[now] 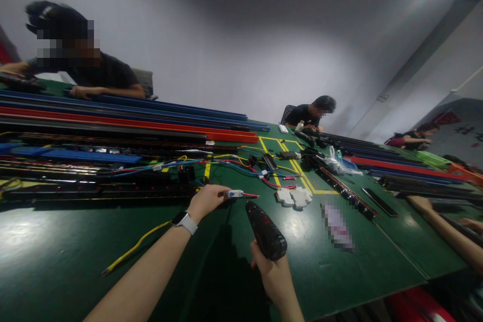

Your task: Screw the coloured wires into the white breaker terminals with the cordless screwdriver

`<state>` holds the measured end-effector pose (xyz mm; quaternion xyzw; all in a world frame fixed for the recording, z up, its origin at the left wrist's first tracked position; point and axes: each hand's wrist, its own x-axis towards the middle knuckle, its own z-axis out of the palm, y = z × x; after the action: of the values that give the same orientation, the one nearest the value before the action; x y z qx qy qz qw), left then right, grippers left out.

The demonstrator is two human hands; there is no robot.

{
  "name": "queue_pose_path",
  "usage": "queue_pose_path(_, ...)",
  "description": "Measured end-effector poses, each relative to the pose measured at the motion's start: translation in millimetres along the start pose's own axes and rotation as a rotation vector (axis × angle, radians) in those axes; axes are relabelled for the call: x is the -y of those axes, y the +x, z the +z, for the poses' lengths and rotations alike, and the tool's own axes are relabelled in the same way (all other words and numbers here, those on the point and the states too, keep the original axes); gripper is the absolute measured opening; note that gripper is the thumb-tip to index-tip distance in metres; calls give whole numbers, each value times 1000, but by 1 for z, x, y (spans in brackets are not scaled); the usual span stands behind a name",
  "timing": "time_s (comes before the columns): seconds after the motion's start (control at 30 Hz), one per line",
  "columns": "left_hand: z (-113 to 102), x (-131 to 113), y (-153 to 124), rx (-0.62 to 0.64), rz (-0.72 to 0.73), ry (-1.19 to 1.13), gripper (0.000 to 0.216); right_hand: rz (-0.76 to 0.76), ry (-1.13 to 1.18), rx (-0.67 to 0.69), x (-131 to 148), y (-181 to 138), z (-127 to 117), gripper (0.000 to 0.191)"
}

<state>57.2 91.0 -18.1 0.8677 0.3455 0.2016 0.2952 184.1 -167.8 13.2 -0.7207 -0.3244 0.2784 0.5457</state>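
Wearing a watch with a light strap, my left hand (206, 204) is closed, its fingertips pinching a small white-and-blue wire connector (236, 193). A short red wire (250, 195) sticks out of the connector to the right. My right hand (274, 274) is wrapped round the handle of a black power screwdriver (266, 231). The screwdriver's nose points up and left, just below the red wire; whether it touches anything I cannot tell. Left of my left wrist, a yellow cable (136, 247) lies on the green table (302, 276).
Coloured wires (226, 162) and long black strips (101, 188) lie beyond my left hand. White blocks (294, 197) sit right of the screwdriver. Blue and orange rails (230, 135) run along the far left. A co-worker's arm (445, 229) reaches in from the right; other people sit around the table.
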Motion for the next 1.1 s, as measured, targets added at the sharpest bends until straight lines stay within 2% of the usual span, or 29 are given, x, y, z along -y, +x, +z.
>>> queue_pose_path(0.5, -1, -2, 0, 7, -23, -8, 30, 12, -12, -22, -5, 1, 0, 54)
queue_pose_path(0.83, -1, -2, 1, 24, -48, -13, 32, 22, -4, 11, -11, 3, 1, 56)
queue_pose_path(1.1, -1, -2, 1, 29, -55, -12, 32, 2, -8, 7, -10, 3, 0, 51)
